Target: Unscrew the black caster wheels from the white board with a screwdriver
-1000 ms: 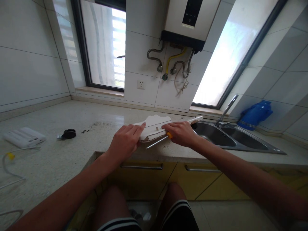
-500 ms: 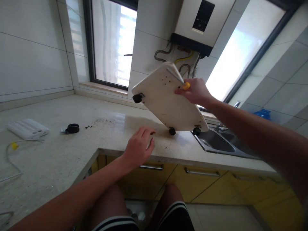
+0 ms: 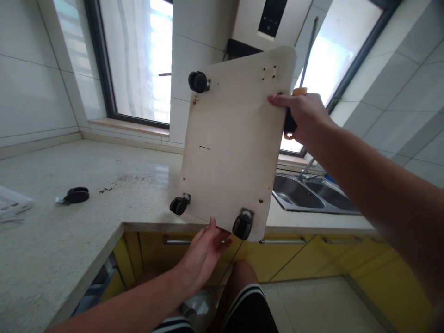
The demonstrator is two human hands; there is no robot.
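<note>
Now shows, at left, loose black double-wheeled caster [image 3: 78,195] on pale speckled counter [image 3: 69,240]. Has left hand [image 3: 203,261] at lower edge of off-white rounded-corner board [image 3: 231,134]; cannot tell if gripping. Just turned board more face-on, raised at counter front: exposes three mounted black casters [image 3: 199,82] and bare four-hole corner [image 3: 269,73], probably easier to reach. Clamps right hand [image 3: 310,115] on board's right edge, plus orange-and-black screwdriver [image 3: 289,124].

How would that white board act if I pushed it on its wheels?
The board is probably stiff, since it looks flat while the right hand grips one edge. It might roll on its three wheels, but could tip toward the wheelless corner.
</note>
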